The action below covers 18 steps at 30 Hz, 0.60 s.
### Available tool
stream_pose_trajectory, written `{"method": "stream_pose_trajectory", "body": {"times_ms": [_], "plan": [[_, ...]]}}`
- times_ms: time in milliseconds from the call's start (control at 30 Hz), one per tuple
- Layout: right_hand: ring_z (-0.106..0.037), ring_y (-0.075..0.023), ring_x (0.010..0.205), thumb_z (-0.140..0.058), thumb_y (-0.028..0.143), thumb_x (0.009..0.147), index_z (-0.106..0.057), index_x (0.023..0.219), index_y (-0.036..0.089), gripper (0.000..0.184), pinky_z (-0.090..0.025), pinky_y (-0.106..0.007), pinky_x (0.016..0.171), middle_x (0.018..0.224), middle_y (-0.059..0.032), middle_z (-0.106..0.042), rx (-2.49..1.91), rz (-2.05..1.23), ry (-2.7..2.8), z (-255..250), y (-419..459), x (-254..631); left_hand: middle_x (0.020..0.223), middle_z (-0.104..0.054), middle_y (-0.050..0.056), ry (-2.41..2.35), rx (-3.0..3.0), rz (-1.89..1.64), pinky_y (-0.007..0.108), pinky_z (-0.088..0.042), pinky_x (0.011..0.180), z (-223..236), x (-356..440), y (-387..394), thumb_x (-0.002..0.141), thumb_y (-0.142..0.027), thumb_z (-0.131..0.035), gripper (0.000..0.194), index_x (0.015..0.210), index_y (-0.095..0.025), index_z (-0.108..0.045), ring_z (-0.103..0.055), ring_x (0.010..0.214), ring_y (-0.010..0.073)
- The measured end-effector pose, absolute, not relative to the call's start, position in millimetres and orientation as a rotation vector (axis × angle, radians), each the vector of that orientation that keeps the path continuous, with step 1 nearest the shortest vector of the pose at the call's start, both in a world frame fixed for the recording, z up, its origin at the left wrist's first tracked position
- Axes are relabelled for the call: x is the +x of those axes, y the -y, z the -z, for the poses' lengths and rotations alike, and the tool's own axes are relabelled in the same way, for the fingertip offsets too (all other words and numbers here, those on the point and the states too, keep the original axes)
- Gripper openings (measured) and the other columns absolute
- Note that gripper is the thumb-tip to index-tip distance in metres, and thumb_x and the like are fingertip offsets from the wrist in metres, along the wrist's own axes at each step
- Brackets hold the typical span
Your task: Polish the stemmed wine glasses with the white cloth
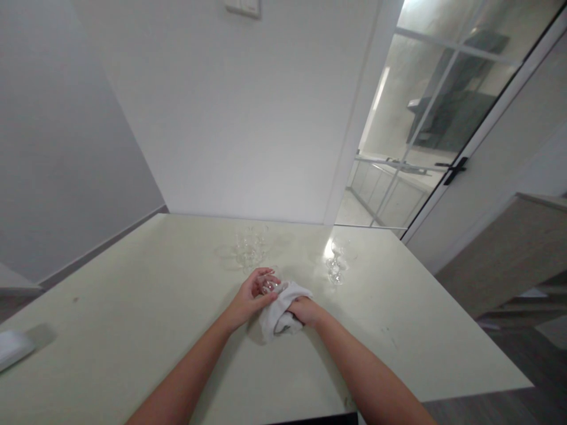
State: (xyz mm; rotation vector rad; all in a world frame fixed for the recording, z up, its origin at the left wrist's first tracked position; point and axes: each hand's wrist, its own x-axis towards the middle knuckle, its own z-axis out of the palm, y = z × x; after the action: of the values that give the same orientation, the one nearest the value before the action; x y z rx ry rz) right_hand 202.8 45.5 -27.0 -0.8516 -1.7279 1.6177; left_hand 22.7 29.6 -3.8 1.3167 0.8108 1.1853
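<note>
My left hand (258,293) curls around a small clear glass (268,287) just above the middle of the table. A white cloth (279,313) is bunched against that glass and drapes down below it. My right hand (305,310) is closed on the cloth, its fingers tucked into the folds and mostly hidden. Beyond my left hand stands a group of clear glasses (251,245). To the right of the cloth are a few more clear glasses (335,265), their outlines hard to separate.
The pale table (146,307) meets a white wall (248,136) at its far edge. A white object (14,348) lies at the left edge. A glass-paned door (398,130) with a black handle is at the right. A dark edge (319,420) shows at the bottom.
</note>
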Motion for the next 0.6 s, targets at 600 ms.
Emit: {"method": "stream_pose_trajectory", "body": {"times_ms": [600], "plan": [[-0.062,-0.0253,0.104,-0.063,0.045,0.074,-0.074,0.096,0.021,0.034,-0.042,-0.04,0.101,0.101,-0.004,-0.071,-0.931,-1.615,1.711,32.6,-46.6,203.5,0.103,-0.065,0.007,-0.823,1.328,-1.18,0.027,-0.048,0.075,6.3,23.2,-31.1,0.071,-0.031,-0.078,0.056,0.117,-0.021,-0.048,-0.063,0.084,0.0156]]}}
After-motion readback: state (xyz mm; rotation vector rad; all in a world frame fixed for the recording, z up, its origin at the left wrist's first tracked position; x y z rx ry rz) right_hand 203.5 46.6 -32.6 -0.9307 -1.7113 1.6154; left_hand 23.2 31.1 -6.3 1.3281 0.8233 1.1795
